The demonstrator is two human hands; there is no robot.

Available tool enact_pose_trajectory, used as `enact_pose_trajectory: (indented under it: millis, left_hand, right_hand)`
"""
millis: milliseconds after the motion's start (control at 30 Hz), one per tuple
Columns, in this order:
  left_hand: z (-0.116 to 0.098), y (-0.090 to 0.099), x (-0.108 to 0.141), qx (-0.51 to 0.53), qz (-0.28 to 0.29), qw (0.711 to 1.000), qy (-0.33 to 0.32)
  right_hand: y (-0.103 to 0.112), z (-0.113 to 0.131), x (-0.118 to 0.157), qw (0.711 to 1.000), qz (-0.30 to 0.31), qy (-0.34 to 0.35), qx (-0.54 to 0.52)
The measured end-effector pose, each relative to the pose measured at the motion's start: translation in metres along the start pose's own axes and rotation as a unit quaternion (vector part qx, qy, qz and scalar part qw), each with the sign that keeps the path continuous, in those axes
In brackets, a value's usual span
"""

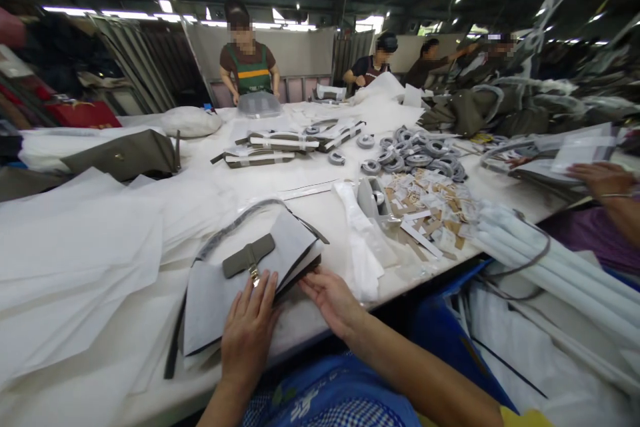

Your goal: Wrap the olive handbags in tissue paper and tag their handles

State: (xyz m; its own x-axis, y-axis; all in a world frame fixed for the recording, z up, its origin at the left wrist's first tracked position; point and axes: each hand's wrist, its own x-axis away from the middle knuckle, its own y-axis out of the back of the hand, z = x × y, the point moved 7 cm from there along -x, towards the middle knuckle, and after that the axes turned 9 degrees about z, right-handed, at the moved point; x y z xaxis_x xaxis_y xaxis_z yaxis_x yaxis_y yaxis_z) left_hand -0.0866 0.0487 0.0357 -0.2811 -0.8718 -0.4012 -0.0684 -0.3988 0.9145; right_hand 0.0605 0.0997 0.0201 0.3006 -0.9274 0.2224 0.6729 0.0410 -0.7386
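A handbag [210,293] lies tilted on the white table, its body covered by pale paper sheets. Its grey-green flap tab [249,256] with a metal clasp shows on top, and the wrapped handle arches behind it. My left hand [250,327] rests on the covered front just below the clasp, fingers extended and holding nothing. At the bag's right lower edge is my right hand [333,297], its fingers stretched toward the dark edge; the fingertips are partly hidden there.
White sheets [75,267] are piled at left. A tape dispenser [373,199], grey rolls [415,153] and loose tags [440,213] lie to the right. Another person's hand [603,179] is at far right. A blue bin [445,333] stands below the table edge.
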Motion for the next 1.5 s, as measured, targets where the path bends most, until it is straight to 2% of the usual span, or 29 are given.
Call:
enact_pose_trajectory:
  millis: [100, 167, 200, 233, 267, 300, 367, 400, 433, 467, 500, 533, 667, 833, 933, 1033, 1100, 1167, 1233, 1300, 1367, 1500]
  left_hand:
    - [0.003, 0.004, 0.0, 0.01, -0.024, 1.0, 0.007]
    - [0.005, 0.006, -0.001, 0.028, -0.031, 0.999, 0.006]
    - [0.006, 0.006, -0.002, 0.037, -0.033, 0.999, 0.006]
    - [0.008, 0.007, -0.002, 0.045, -0.033, 0.998, 0.008]
    - [0.009, 0.007, -0.003, 0.052, -0.033, 0.998, 0.009]
    - [0.011, 0.007, -0.003, 0.056, -0.034, 0.998, 0.009]
    - [0.011, 0.007, -0.003, 0.059, -0.038, 0.998, 0.005]
    - [0.011, 0.006, -0.002, 0.057, -0.04, 0.998, 0.003]
    - [0.011, 0.006, -0.002, 0.054, -0.044, 0.998, 0.003]
    - [0.011, 0.006, -0.002, 0.052, -0.046, 0.998, 0.003]
    - [0.011, 0.005, -0.002, 0.05, -0.046, 0.998, 0.004]
    - [0.01, 0.005, -0.002, 0.048, -0.045, 0.998, 0.005]
    - [0.009, 0.005, -0.003, 0.042, -0.047, 0.998, -0.001]
    - [0.008, 0.003, -0.003, 0.029, -0.053, 0.998, 0.001]
    - [0.007, 0.003, -0.003, 0.031, -0.054, 0.998, 0.002]
    - [0.01, 0.005, -0.004, 0.037, -0.062, 0.997, 0.005]
    - [0.014, 0.007, -0.006, 0.039, -0.069, 0.997, 0.012]
    - [0.02, 0.008, -0.008, 0.041, -0.074, 0.996, 0.023]
    - [0.026, 0.009, -0.01, 0.044, -0.074, 0.996, 0.035]
    - [0.03, 0.007, -0.012, 0.05, -0.067, 0.996, 0.043]
    - [0.031, 0.006, -0.013, 0.056, -0.058, 0.996, 0.044]
    - [0.031, 0.004, -0.013, 0.068, -0.044, 0.996, 0.024]
  right_hand:
    - [-0.006, 0.004, 0.003, 0.998, 0.033, 0.013, 0.044]
    - [0.001, 0.011, 0.004, 0.986, 0.063, 0.003, 0.153]
    - [0.007, 0.019, 0.005, 0.967, 0.077, 0.005, 0.243]
    - [0.014, 0.032, 0.005, 0.932, 0.09, 0.022, 0.352]
    - [0.02, 0.049, 0.007, 0.878, 0.098, 0.059, 0.465]
    - [0.025, 0.069, 0.008, 0.807, 0.098, 0.108, 0.572]
    - [0.032, 0.11, 0.01, 0.647, 0.082, 0.207, 0.729]
    - [0.035, 0.128, 0.008, 0.578, 0.072, 0.233, 0.779]
    - [0.039, 0.145, 0.003, 0.523, 0.059, 0.243, 0.815]
    - [0.043, 0.159, -0.004, 0.484, 0.048, 0.238, 0.841]
    - [0.047, 0.17, -0.013, 0.459, 0.039, 0.221, 0.859]
    - [0.051, 0.179, -0.023, 0.448, 0.033, 0.198, 0.871]
    - [0.062, 0.191, -0.053, 0.451, 0.038, 0.119, 0.884]
    - [0.066, 0.197, -0.064, 0.462, 0.031, 0.114, 0.879]
    - [0.057, 0.205, -0.063, 0.477, 0.023, 0.124, 0.87]
    - [0.039, 0.211, -0.052, 0.495, 0.016, 0.144, 0.857]
    - [0.026, 0.206, -0.036, 0.521, 0.023, 0.159, 0.839]
    - [0.016, 0.19, -0.015, 0.58, 0.052, 0.165, 0.796]
    - [0.01, 0.165, 0.008, 0.658, 0.093, 0.151, 0.732]
    - [0.008, 0.134, 0.03, 0.71, 0.134, 0.125, 0.68]
    - [0.007, 0.104, 0.048, 0.73, 0.176, 0.1, 0.653]
    - [0.009, 0.062, 0.064, 0.725, 0.236, 0.065, 0.644]
